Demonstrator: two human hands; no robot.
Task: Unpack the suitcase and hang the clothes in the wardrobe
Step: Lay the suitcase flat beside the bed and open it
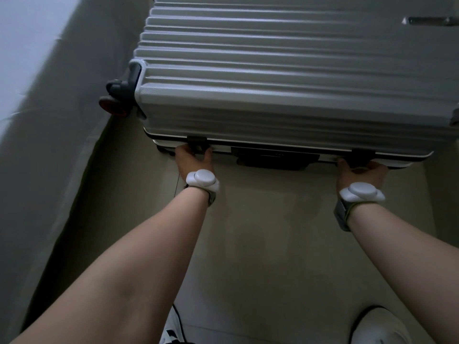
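grey suitcase (273, 83): left fingers (184, 152), right fingers (344, 165) seemingly gripping.

1 head-worn view, pitched steeply down and forward.

I'm looking from the person's head through a wide-angle lens, down along both forearms. They enter at the bottom edge and reach mid-frame, where the left hand (193, 157) and right hand (360, 172) meet the near edge of the suitcase (273, 83). The case is close, filling the upper half and cropped at top and right. The floor (260, 244) and 1 shoe (380, 326) lie almost directly beneath the lens.
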